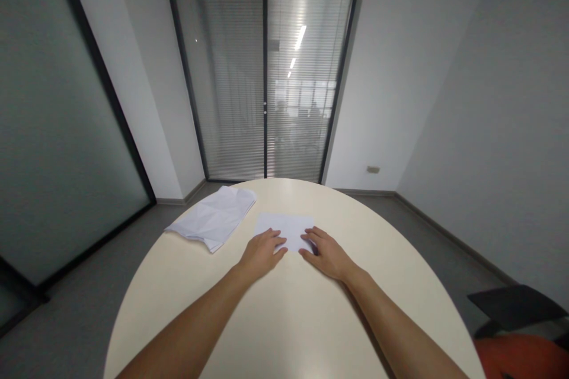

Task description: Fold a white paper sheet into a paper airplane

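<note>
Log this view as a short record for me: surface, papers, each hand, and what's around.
surface: pale table with a curved edge
near paper: white sheet, on the table, between the hands
left hand: open, at the sheet's left side
right hand: open, at the sheet's right side
other paper: creased white paper, farther left
surroundings: dark-framed glass panels ahead; red seat lower right
</note>
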A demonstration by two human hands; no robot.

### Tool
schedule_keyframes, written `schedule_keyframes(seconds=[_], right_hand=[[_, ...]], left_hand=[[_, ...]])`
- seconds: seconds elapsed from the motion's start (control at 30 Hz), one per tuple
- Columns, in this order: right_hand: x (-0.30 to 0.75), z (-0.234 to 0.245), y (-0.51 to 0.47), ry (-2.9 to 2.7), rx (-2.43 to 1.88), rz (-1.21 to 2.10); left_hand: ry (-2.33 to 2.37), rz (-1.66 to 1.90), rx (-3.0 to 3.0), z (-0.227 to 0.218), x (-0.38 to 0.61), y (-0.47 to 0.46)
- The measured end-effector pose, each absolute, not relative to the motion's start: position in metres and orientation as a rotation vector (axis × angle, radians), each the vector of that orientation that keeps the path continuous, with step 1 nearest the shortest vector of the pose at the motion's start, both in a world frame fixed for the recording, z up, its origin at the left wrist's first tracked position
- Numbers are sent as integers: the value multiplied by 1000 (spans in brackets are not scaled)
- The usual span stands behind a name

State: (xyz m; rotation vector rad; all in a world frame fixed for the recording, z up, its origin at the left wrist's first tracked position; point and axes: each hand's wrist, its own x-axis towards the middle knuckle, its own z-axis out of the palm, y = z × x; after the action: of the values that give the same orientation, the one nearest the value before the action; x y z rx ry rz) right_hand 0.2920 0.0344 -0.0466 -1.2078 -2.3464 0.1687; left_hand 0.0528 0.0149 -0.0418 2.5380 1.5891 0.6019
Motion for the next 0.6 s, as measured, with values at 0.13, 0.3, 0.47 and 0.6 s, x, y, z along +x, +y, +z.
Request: schedule_keyframes(seconds=[0.13,0.3,0.47,0.6], right_hand=[[293,-46,34,-2386,-1170,141],[294,-43,33,-2421,-1179,142],[294,-41,31,-2413,-1165,156],[293,-39,30,-2412,-1171,163]], left_hand=[[1495,615,2538,-46,51,18],[1368,649,2560,-49,53,21],[1372,663,2562,-47,56,19],[1355,676,2573,-46,54,18]])
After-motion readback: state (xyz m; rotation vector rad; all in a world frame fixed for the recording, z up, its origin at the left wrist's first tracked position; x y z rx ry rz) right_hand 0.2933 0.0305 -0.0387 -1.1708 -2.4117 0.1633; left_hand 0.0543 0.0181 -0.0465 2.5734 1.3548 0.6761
